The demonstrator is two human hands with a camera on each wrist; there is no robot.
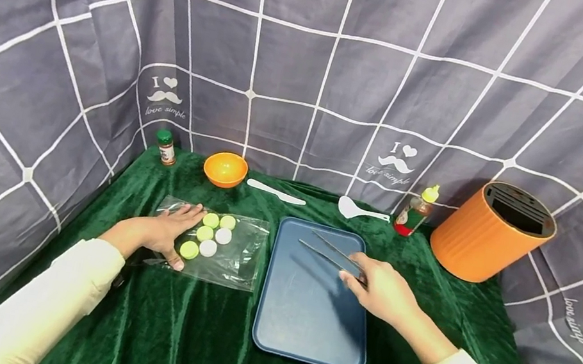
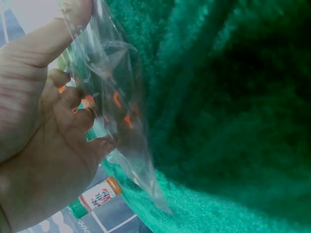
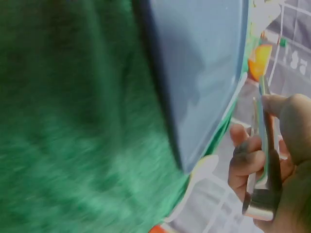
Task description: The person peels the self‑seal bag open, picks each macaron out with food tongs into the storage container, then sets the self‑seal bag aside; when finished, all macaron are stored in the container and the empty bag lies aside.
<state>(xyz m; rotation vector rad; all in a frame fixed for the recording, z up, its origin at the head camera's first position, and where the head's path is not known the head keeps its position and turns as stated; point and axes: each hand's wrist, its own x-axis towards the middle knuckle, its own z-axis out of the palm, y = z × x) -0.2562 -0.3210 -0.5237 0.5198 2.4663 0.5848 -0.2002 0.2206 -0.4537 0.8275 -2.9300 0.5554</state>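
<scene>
Leftmost on the green-clothed surface [image 1: 206, 336], near the back edge, stands a spice jar [image 1: 166, 148] with a green cap. Closer to the person, the left hand [image 1: 165, 233] lies on the left part of a clear plastic bag [image 1: 245, 258]; its grip is spread, thumb well away from the fingers, which touch the film. Just to the right of that hand sit 6 round pieces, close together: 4 yellow-green pieces [image 1: 204, 233] and 2 white pieces [image 1: 223, 236]. I cannot tell whether they are inside the bag or on top of it. Behind the bag is an orange bowl [image 1: 226, 170], and to its right lies a white knife [image 1: 276, 192].

Next along, to the right of the bag, is a blue tray [image 1: 310, 322]. Over it, metal tongs [image 3: 273, 174] point to the left, their 2 arms standing apart at the tips. The right hand [image 1: 386, 290] has its grip clamped on the tongs, pinching them between thumb and fingers by the right side of the tray. Behind the tray lies a white ladle [image 1: 348, 208], with a yellow-topped sauce bottle [image 1: 413, 213] beside the end of its handle. Farthest right stands an orange knife holder [image 1: 483, 238] with a slotted black top.
</scene>
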